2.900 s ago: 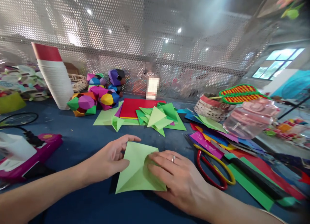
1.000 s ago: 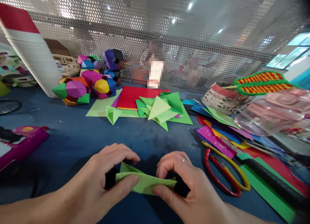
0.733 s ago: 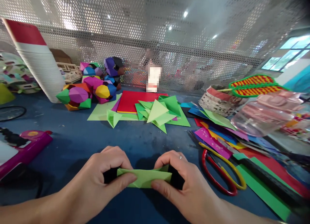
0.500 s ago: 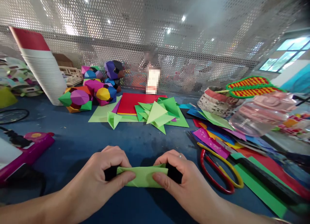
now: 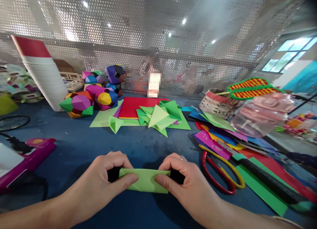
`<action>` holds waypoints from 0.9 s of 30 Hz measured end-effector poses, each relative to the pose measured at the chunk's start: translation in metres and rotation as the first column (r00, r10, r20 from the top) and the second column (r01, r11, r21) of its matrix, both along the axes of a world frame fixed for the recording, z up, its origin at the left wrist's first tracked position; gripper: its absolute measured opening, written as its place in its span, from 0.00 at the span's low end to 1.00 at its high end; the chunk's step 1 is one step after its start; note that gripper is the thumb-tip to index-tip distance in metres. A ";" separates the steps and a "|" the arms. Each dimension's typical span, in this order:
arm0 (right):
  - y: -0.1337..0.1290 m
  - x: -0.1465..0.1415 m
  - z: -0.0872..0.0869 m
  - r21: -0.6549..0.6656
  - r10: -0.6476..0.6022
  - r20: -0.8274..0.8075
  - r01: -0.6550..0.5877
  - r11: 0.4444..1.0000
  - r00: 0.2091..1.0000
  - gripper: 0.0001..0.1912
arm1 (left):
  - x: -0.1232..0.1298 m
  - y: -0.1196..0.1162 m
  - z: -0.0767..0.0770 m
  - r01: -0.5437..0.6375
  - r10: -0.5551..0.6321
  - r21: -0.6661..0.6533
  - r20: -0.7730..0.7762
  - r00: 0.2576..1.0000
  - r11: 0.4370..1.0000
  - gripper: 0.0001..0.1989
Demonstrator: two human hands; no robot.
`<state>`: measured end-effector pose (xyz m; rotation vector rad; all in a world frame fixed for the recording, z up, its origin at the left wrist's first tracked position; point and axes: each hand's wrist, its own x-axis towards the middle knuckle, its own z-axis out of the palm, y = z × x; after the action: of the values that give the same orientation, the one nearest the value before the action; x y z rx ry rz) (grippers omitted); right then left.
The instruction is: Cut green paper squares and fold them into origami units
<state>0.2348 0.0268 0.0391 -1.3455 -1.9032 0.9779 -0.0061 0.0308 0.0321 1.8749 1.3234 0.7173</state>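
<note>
A folded strip of light green paper [image 5: 148,180] is held level, low in the middle of the head view. My left hand [image 5: 109,181] pinches its left end, thumb on the near face and fingers behind. At the right end my right hand [image 5: 182,179], with a ring on one finger, grips it the same way. Beyond the hands lie a pile of folded green pieces [image 5: 159,118], a smaller folded green piece [image 5: 115,124] and a stack of red paper [image 5: 131,106].
Scissors with red and yellow handles [image 5: 219,171], a black-handled cutter [image 5: 267,179] and coloured sheets [image 5: 213,144] lie right. A pink bottle [image 5: 261,116] stands behind them. Left are a purple power strip [image 5: 37,159], stacked cups [image 5: 46,77] and paper polyhedra [image 5: 80,103].
The strip's top edge looks pressed flatter, its upper flap less raised than before. Both hands keep their grip. The camera view has shifted slightly.
</note>
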 end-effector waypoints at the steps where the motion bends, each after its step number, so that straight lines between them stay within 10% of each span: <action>1: 0.000 0.000 0.000 0.001 0.000 -0.001 0.000 1.000 1.000 0.10 | 0.000 0.000 0.000 -0.003 0.003 -0.002 -0.001 1.000 1.000 0.12; 27: -0.004 -0.001 0.010 -0.072 0.051 0.143 -0.041 0.997 0.988 0.08 | 0.004 -0.007 0.010 0.112 -0.108 0.056 -0.076 0.991 0.992 0.11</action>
<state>0.2338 0.0228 0.0489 -1.4531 -2.0329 1.0003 -0.0025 0.0236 0.0422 2.0229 1.2444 0.6437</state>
